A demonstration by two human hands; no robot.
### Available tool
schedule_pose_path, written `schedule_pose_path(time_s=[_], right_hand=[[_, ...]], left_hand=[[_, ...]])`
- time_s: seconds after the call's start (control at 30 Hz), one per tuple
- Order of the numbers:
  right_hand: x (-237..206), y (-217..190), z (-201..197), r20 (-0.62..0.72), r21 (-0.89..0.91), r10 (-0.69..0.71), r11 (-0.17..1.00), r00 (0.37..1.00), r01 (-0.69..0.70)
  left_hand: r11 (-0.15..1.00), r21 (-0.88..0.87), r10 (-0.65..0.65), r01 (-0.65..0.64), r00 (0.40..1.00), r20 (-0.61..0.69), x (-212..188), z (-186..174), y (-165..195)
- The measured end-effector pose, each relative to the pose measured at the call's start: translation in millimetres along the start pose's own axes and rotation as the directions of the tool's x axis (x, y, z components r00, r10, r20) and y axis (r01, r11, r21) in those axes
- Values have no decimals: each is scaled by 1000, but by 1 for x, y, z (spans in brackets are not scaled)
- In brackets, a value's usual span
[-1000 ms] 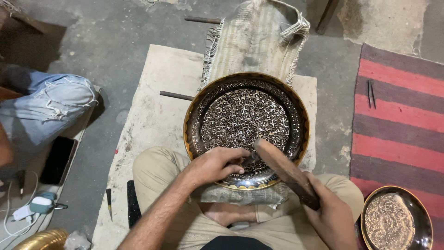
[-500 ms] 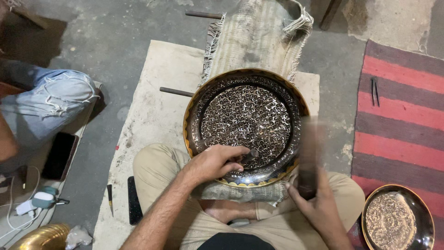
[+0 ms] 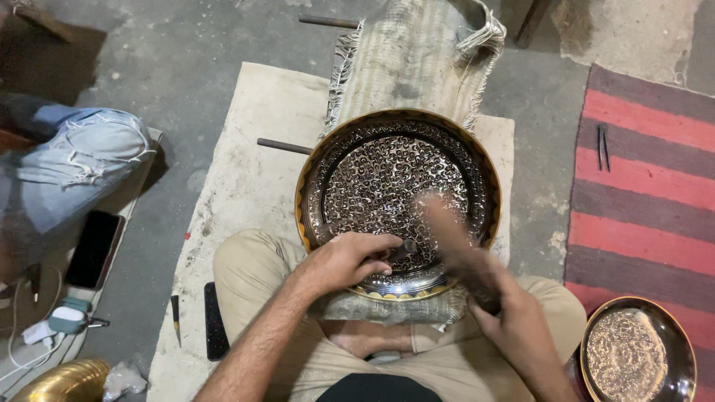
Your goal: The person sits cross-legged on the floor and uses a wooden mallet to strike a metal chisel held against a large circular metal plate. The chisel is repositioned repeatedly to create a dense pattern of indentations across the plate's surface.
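Two rods (image 3: 284, 146) and a smaller tray (image 3: 640, 356) flank the engraved tray (image 3: 477, 160).

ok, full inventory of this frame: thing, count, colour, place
engraved tray: 1, dark with brass rim, on the lap
punch tool: 1, dark, tip on the tray
mallet: 1, brown, blurred, over the tray
small engraved tray: 1, brass, bottom right
striped rug: 1, red and dark, right
woven sack: 1, beige, top
phone: 1, black, left
other person's knee: 1, blue jeans, left
left hand: 1, grips the punch tool
right hand: 1, grips the mallet
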State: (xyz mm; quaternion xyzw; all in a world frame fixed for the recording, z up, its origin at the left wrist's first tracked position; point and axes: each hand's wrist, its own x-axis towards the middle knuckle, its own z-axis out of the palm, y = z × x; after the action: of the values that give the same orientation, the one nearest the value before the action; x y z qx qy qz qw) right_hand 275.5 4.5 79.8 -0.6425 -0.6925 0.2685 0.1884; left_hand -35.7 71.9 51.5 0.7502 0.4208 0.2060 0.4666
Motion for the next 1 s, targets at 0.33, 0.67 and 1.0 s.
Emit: schedule_pose_path(time_s=[0.33,0.67,1.0], right_hand=[[-11,8,3,-15,78,20,997,1000,-19],[-17,5,6,-78,79,59,996,995,-53],[-9,-11,-15,58,-281,105,956,993,-85]], left_hand=[[1000,6,-4,4,1000,24,0,-1,3],[996,-17,87,-87,996,-1,0,-1,2],[998,-24,59,-59,998,24,-3,-2,-1]])
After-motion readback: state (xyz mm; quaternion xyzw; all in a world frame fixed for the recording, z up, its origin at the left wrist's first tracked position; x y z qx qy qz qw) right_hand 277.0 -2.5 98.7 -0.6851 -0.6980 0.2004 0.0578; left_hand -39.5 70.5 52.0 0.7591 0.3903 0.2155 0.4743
